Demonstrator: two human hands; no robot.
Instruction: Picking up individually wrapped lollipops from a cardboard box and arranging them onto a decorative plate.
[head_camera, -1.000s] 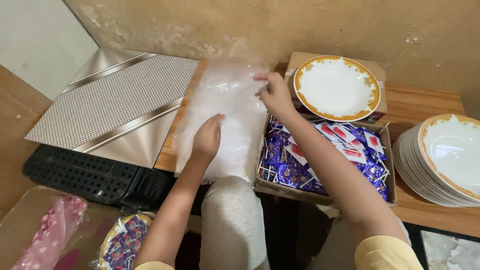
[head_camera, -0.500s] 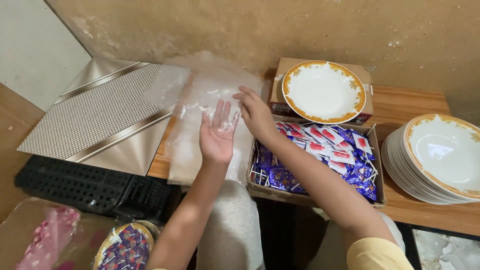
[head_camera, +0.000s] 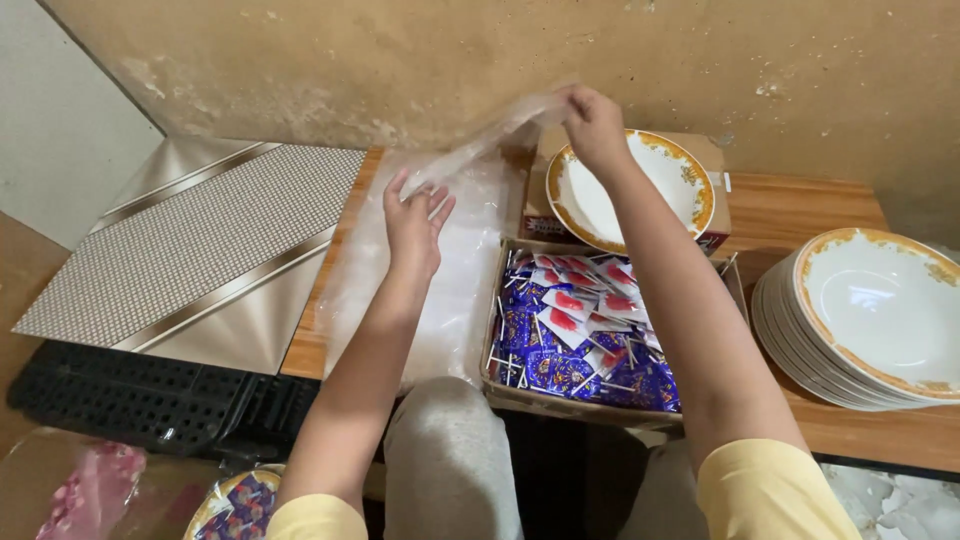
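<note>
A clear plastic bag (head_camera: 478, 147) is lifted off the pile of clear bags (head_camera: 440, 290) on the wooden table (head_camera: 800, 215). My left hand (head_camera: 414, 222) pinches its lower end, fingers partly spread. My right hand (head_camera: 592, 120) grips its upper end, raised above the white gold-rimmed plate (head_camera: 600, 200) that rests on a cardboard box. Below my right arm sits an open cardboard box (head_camera: 585, 405) of blue and red wrapped lollipops (head_camera: 570, 335).
A stack of white gold-rimmed plates (head_camera: 870, 320) stands at the right. A patterned metallic panel (head_camera: 190, 250) lies at the left, over a black plastic crate (head_camera: 140, 400). A pink bag (head_camera: 95, 490) and a plate of wrapped sweets (head_camera: 235, 505) are at the lower left.
Both hands went from pressing on the flat pile to lifting one bag; my right hand rose up and right, stretching the bag between the hands.
</note>
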